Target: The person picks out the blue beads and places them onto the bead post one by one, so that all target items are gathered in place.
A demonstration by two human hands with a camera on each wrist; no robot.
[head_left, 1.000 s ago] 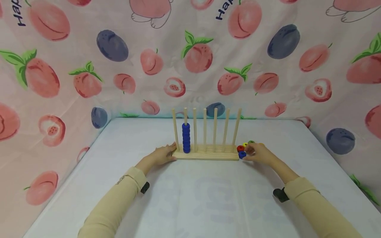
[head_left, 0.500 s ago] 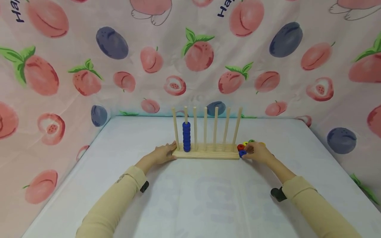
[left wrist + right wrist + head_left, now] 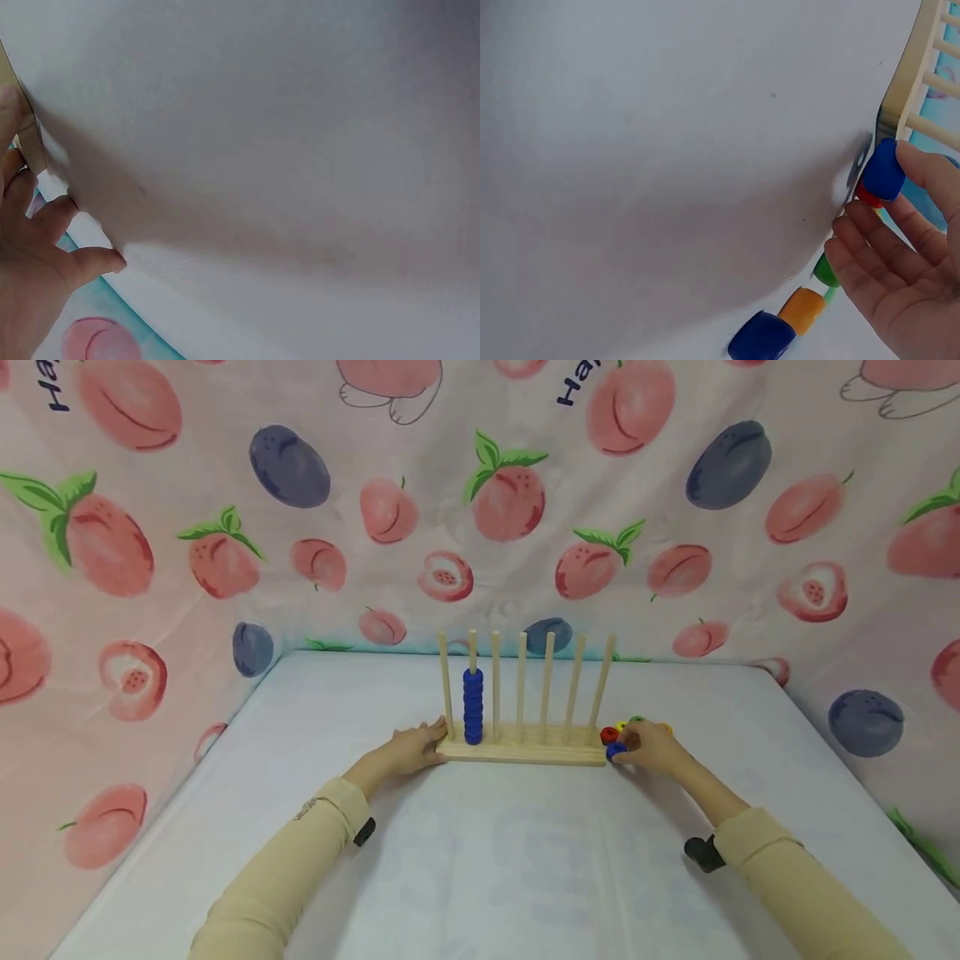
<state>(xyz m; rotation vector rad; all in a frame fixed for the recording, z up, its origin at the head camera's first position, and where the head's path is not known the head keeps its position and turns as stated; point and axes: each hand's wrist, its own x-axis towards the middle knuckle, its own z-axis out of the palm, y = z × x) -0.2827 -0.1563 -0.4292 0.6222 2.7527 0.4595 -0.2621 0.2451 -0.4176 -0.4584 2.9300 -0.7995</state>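
Note:
My left hand (image 3: 410, 749) grips the left end of a wooden peg abacus (image 3: 525, 753), which stands upright on the table. A stack of blue beads (image 3: 472, 707) sits on its second peg from the left; the other pegs are bare. Beside the abacus's right end, my right hand (image 3: 651, 748) pinches a loose blue bead (image 3: 883, 171) between thumb and index finger, its other fingers extended. Just behind that bead lies a red bead (image 3: 609, 736). In the left wrist view only a corner of the wooden base (image 3: 30, 144) shows.
Near my right hand lie a yellow bead (image 3: 621, 726), a green bead (image 3: 826, 271), an orange bead (image 3: 802, 310) and another blue bead (image 3: 762, 337). A fruit-print cloth (image 3: 442, 468) hangs behind the white-covered table (image 3: 510, 860).
My right fingers have closed in on the blue bead, which now looks tilted. The left hand stays on the abacus, and the head view has shifted slightly.

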